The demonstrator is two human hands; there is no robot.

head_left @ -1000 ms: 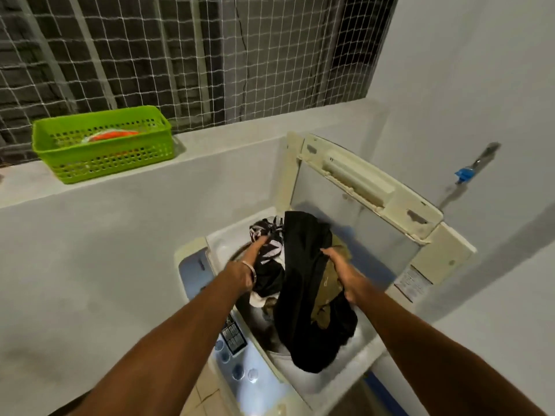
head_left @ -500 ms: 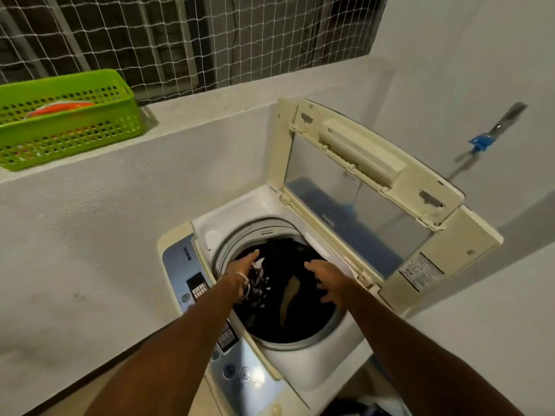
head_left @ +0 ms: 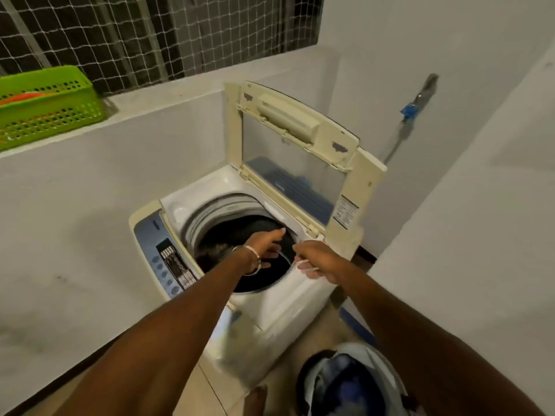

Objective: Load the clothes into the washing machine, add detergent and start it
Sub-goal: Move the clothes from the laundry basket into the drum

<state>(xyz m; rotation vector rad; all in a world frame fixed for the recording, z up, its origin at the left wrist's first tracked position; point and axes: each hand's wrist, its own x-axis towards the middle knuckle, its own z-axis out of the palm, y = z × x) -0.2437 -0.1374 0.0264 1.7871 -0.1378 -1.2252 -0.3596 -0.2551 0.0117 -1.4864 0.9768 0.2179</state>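
The top-loading washing machine (head_left: 270,298) stands against the wall with its lid (head_left: 300,139) raised upright. Dark clothes (head_left: 219,250) lie in the drum. My left hand (head_left: 265,243), a bangle on its wrist, hovers over the drum with fingers stretched out and empty. My right hand (head_left: 318,261) hangs over the drum's right rim, fingers loosely bent downward, nothing in it. The control panel (head_left: 171,259) runs along the machine's left side. No detergent is visible.
A green plastic basket (head_left: 60,112) holding something orange sits on the ledge at the left. A round container of blue and white laundry (head_left: 345,382) is on the floor at the bottom right. A tap with a blue fitting (head_left: 408,111) juts from the right wall.
The black garment I held over the opening a second ago has dropped into the drum. Both hands have let go and drawn back a little above it.
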